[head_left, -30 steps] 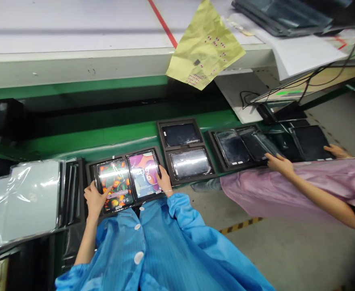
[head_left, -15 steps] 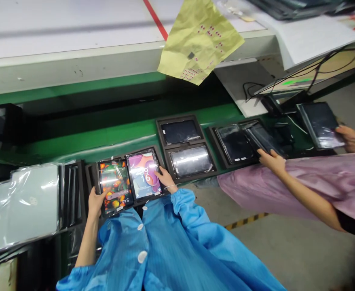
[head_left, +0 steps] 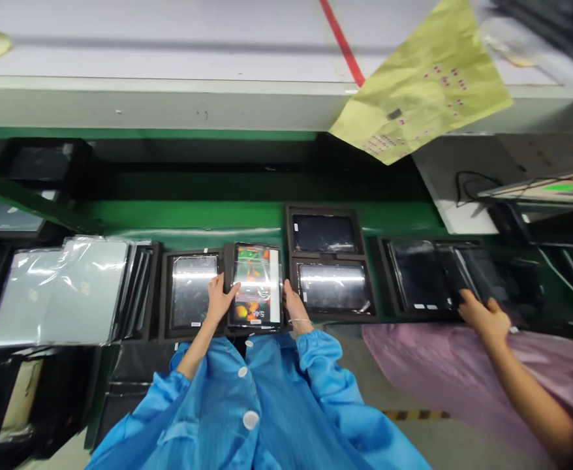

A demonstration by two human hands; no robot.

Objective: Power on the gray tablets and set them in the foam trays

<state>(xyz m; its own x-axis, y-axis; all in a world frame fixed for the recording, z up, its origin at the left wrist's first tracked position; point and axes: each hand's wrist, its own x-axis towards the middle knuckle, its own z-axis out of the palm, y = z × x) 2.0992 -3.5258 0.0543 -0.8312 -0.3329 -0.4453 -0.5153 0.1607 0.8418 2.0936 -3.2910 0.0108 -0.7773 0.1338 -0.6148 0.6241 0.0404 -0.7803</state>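
A plastic-wrapped tablet point(head_left: 258, 290) with a lit, colourful screen lies at the right side of the dark foam tray point(head_left: 165, 329) in front of me. My left hand point(head_left: 220, 300) grips its left edge, the thumb resting over the screen side. At the right edge, the fingers of my right hand point(head_left: 295, 303) are bent against the tablet, partly hidden. A pale strip shows along the right of the screen; whether another tablet lies beneath, I cannot tell. In the tray's left compartment sits a dark-screened tablet point(head_left: 193, 294) with a bright reflection.
Right of me, a second foam tray point(head_left: 328, 256) holds two dark tablets. A co-worker's hand point(head_left: 485, 320) touches tablets farther right. Pale wrapped tablets point(head_left: 88, 287) are stacked at left. A yellow sheet point(head_left: 423, 85) hangs from the shelf edge point(head_left: 169, 108).
The tablet with the colourful picture has moved right, from the left compartment to over where the pink-screened tablet was. A dark tablet now shows at left. My view has turned and levelled.
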